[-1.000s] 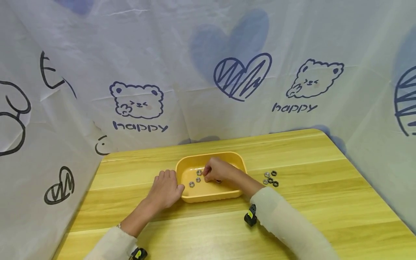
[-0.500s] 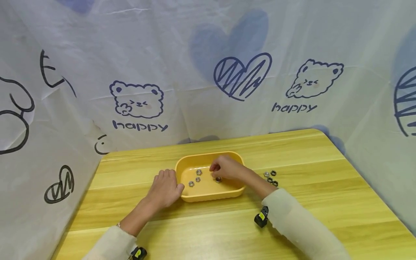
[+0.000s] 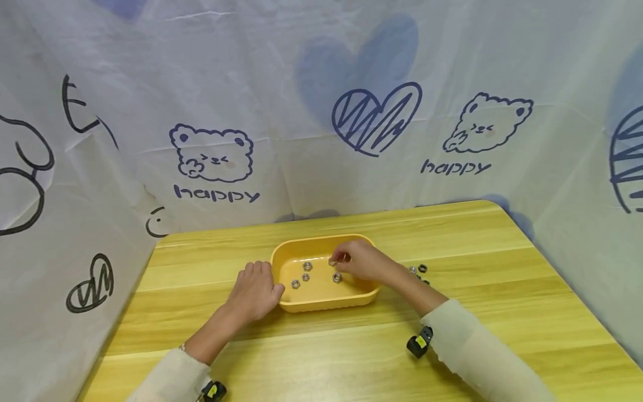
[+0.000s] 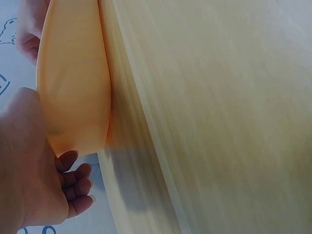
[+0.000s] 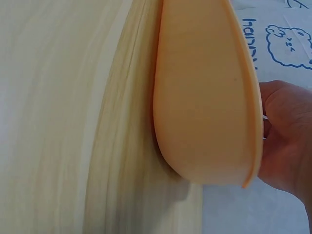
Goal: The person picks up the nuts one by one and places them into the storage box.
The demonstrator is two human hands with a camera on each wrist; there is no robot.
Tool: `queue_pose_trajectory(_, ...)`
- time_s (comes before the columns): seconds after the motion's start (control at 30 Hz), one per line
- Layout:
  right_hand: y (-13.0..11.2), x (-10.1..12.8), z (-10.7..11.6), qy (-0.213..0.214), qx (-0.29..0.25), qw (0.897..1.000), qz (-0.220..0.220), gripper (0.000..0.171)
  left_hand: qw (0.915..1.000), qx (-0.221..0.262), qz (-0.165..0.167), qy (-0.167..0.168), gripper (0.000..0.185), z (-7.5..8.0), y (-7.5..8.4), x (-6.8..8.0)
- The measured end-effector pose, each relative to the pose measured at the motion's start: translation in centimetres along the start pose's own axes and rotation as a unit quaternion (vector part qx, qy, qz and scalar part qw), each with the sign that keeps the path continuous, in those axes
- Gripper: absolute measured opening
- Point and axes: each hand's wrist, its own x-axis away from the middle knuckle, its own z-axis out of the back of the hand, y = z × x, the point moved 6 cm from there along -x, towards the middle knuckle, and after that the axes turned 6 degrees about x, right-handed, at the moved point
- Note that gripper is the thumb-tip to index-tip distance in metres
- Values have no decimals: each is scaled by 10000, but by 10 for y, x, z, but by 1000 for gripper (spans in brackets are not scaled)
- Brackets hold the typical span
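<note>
My left hand (image 3: 256, 291) rests against the left end of the yellow tray (image 3: 321, 303), fingers loosely curled with the thumb touching the rim and gripping nothing; from the left wrist view the tray's outer wall (image 4: 73, 87) sits right against my palm (image 4: 29, 170). It is there to steady the tray, as I read it.

Inside the tray lie four hex nuts: one at the near left (image 3: 296, 284), two close together a little further in (image 3: 306, 271), and one toward the middle (image 3: 337, 277). My right hand (image 3: 364, 262) hovers over the tray's right half, and its fingers (image 3: 343, 258) pinch another nut (image 3: 332, 261) just above the tray floor. So I judge the step in hand to be dropping nuts into the tray one at a time, with this one about to be let go. What comes next, I think, calls for opening the pinch low so the nut does not bounce out, then reaching right to the small loose pile of nuts (image 3: 421, 270) on the worktop (image 3: 502, 290).

Compared with a second ago, my right hand has drawn back from the tray's left-centre toward its right side, and my right forearm has swung outward. The left hand has not shifted.
</note>
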Motion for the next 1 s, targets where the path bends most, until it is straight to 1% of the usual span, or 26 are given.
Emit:
queue_pose_trajectory(0.27,1,14,16,330,301,9990,-8,25,10000,44,-1,9,26,1,-1,1)
queue_pose_trajectory(0.37,2,18,20,470,414,9980,0,25,10000,59,-14,17,26,1,0,1)
queue_pose_trajectory(0.53,6,25,22,682,403,9968,75,25,9999,86,-10,61,26,-1,-1,2)
queue_pose_trajectory(0.7,12,36,26,902,371,9952,0,26,9998,137,-33,118,26,-3,-1,2)
queue_pose_trajectory(0.83,17,46,29,1097,383,9932,42,25,9999,137,-38,94,25,-3,-1,1)
queue_pose_trajectory(1.0,24,55,36,1339,269,9906,102,25,9999,109,-24,88,24,-2,-1,2)
